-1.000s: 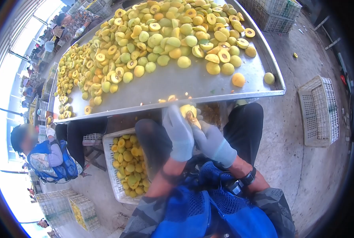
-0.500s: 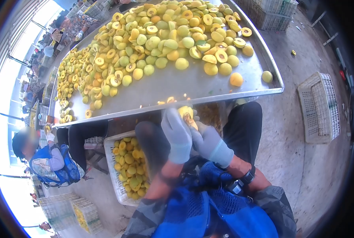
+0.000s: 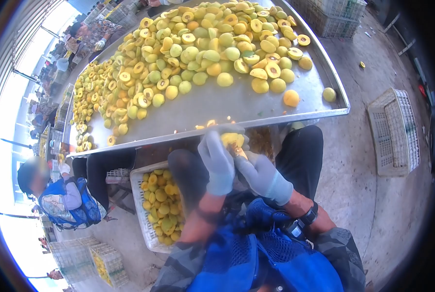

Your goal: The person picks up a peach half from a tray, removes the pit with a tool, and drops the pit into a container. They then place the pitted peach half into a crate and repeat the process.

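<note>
Fruit point(image 3: 233, 139), centre frame, has turned slightly since the previous frame; less brown shows. Left hand point(image 3: 215, 159) curls round it; right hand point(image 3: 267, 178) meets it from lower right (fingertips partly hidden, its grip cannot be told). Pale tip point(image 3: 240, 153) below: unidentified. Crate point(image 3: 139, 194), lower left, partly behind leg point(image 3: 185, 168). Tray point(image 3: 198, 107) cropped above.

Washed-out glare at left, fisheye curvature, dark corners
</note>
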A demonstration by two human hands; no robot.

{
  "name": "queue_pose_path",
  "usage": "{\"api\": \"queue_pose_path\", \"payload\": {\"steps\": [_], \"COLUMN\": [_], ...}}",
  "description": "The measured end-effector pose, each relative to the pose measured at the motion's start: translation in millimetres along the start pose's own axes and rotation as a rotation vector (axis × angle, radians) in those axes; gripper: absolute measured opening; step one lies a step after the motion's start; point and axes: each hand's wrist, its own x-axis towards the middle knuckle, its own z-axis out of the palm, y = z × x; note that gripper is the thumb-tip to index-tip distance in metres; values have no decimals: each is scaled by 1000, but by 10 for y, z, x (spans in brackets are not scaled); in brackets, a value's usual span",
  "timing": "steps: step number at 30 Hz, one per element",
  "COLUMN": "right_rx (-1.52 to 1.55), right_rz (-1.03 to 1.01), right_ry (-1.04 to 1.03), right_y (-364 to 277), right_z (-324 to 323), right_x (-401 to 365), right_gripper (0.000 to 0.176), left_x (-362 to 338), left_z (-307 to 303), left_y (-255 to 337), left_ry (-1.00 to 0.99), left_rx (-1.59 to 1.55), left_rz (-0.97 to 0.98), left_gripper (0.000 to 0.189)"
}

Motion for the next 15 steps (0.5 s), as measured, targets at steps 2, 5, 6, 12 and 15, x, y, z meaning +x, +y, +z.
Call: {"api": "queue_pose_path", "payload": {"steps": [2, 5, 6, 12, 15], "right_rx": [57, 100, 200, 551, 615], "right_rz": [44, 51, 82, 255, 236], "right_ry": [-31, -60, -97, -375, -476], "right_y": [35, -18, -16, -102, -77], "right_z": [4, 21, 28, -120, -161], "right_x": [0, 1, 1, -38, -22], "right_gripper": [42, 40, 41, 46, 49], "left_x": [20, 52, 64, 152, 293], "left_z": [-22, -14, -39, -112, -240], "left_y": [33, 61, 62, 39, -127], "left_ry": [-2, -13, -51, -302, -541], "left_rx": [-6, 25, 47, 83, -62], "left_rz": [-79, -31, -32, 60, 73], "left_gripper": [46, 50, 51, 55, 58]}}
